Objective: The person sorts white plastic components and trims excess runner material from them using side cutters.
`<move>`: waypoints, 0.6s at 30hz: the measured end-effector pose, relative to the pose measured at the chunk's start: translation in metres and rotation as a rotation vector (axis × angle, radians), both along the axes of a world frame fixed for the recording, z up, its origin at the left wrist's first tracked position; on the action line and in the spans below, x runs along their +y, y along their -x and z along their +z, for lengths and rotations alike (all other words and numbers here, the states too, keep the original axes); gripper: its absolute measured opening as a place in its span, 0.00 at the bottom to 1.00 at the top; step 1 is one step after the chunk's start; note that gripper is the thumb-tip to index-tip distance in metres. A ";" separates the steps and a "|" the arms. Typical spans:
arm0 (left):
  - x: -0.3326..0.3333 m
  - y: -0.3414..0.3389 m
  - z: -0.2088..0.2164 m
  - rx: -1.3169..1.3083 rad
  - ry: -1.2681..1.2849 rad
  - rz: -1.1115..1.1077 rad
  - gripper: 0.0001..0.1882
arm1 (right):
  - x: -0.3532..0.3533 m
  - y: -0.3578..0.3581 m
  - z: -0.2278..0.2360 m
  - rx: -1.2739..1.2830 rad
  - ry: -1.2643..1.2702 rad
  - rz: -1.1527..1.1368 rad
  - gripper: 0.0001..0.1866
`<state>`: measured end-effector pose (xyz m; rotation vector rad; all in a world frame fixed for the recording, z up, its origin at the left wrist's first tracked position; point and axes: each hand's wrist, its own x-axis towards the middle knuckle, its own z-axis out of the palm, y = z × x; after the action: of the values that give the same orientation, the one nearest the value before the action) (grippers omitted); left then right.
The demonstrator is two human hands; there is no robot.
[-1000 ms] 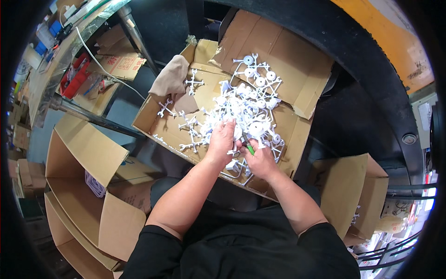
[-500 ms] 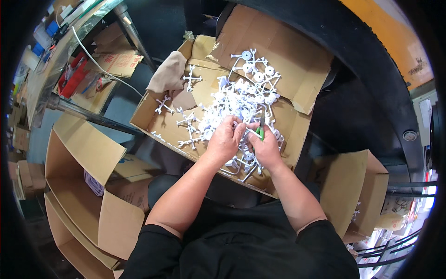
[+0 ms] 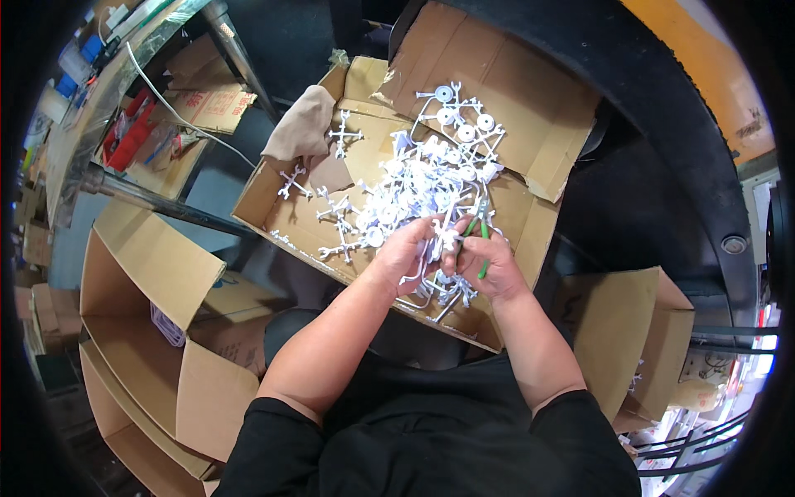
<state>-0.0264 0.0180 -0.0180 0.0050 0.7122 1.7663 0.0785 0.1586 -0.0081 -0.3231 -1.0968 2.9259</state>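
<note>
A pile of white plastic moulded parts lies in a shallow cardboard box in front of me. My left hand is closed round a white plastic part at the near side of the pile. Close beside it, my right hand grips green-handled nippers, whose handles look spread apart. Fingers of the right hand also touch white plastic between the two hands. Where one piece ends and another starts there cannot be made out.
A beige cloth hangs over the box's left corner. White cross-shaped pieces lie apart from the pile. Open cartons stand at left and right. A metal-legged table is at far left.
Both hands have come slightly nearer to me, and the right has moved a little rightward. The nippers have turned, showing more of their green handles. More white plastic shows between the hands.
</note>
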 end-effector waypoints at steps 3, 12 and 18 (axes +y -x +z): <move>0.002 -0.006 0.000 0.033 0.212 0.141 0.20 | 0.004 0.006 -0.008 -0.092 -0.345 -0.055 0.09; 0.004 0.002 -0.015 0.158 0.388 0.454 0.10 | -0.019 0.003 -0.006 -0.345 -1.730 -0.169 0.23; 0.008 0.003 -0.015 0.020 0.320 0.508 0.10 | -0.033 -0.005 -0.011 -0.297 -1.834 0.047 0.26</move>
<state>-0.0293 0.0256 -0.0325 -0.4077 1.0724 2.1079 0.0838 0.1261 -0.0192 -0.5390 -2.9436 0.8330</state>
